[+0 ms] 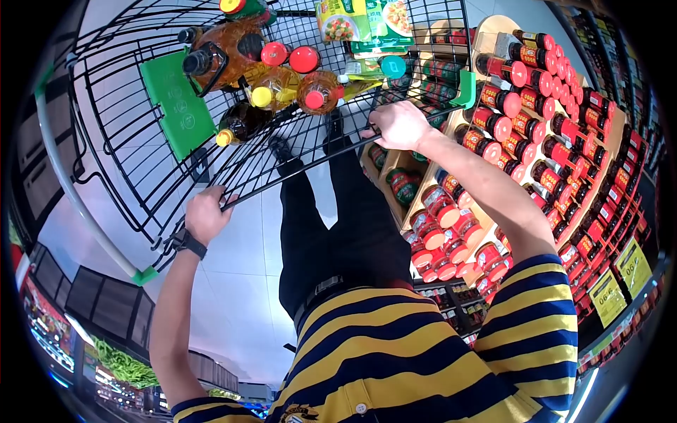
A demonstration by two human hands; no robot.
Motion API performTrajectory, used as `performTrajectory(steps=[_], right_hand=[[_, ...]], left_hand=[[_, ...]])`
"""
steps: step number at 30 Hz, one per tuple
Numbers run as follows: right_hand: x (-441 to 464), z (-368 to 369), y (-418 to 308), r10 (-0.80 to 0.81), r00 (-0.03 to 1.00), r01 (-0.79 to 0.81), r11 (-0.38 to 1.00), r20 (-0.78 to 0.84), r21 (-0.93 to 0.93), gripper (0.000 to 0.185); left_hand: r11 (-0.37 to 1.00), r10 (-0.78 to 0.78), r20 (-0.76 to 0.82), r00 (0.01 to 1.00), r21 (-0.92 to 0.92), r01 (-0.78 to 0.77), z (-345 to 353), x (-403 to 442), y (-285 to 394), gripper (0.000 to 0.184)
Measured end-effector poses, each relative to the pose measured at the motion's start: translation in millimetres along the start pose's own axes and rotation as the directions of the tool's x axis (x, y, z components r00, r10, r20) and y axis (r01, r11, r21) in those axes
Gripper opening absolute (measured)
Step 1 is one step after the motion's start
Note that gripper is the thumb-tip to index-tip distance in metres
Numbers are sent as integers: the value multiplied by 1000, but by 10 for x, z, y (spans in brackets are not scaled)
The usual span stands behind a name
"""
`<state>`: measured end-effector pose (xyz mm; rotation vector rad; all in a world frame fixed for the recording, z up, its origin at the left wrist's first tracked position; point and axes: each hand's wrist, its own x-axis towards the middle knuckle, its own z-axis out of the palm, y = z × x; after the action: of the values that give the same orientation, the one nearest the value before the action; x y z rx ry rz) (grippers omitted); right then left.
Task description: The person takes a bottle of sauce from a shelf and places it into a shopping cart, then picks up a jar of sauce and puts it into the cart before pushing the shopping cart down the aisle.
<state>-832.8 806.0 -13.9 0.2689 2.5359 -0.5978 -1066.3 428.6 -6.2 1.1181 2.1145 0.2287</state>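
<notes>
My left hand [207,213] is closed around the black wire rim of a shopping cart [282,176], at the lower left of the basket. A dark watch sits on that wrist. Farther right, my right hand [400,125] grips the same rim near its green corner piece. Inside the cart lie a large bottle of amber liquid [229,53], a dark bottle with a yellow cap [242,123], a bottle with a red cap [317,93], several other capped containers and green food packets [367,25]. A green plastic panel [176,102] is fixed to the wires.
On the right stands a tiered wooden display [493,35] stacked with red-lidded jars [479,141]. Yellow price signs [608,297] hang at its lower right. Pale floor tiles [233,282] lie below the cart. Dark shelving units [106,299] and green foliage [123,363] are at the left.
</notes>
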Motion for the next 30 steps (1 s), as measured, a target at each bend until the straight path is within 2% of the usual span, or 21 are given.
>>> performTrajectory(steps=[15,30], right_hand=[[21,-13,32,-15,997,18,999,80,-38,26],[2,-60,-19,-18,998,22,998,52,-65,36]], left_hand=[[1000,2,18,1000,-3,-2,-23,17,9,29],[999,5,71,997,52,-8,-41,6,8,28]])
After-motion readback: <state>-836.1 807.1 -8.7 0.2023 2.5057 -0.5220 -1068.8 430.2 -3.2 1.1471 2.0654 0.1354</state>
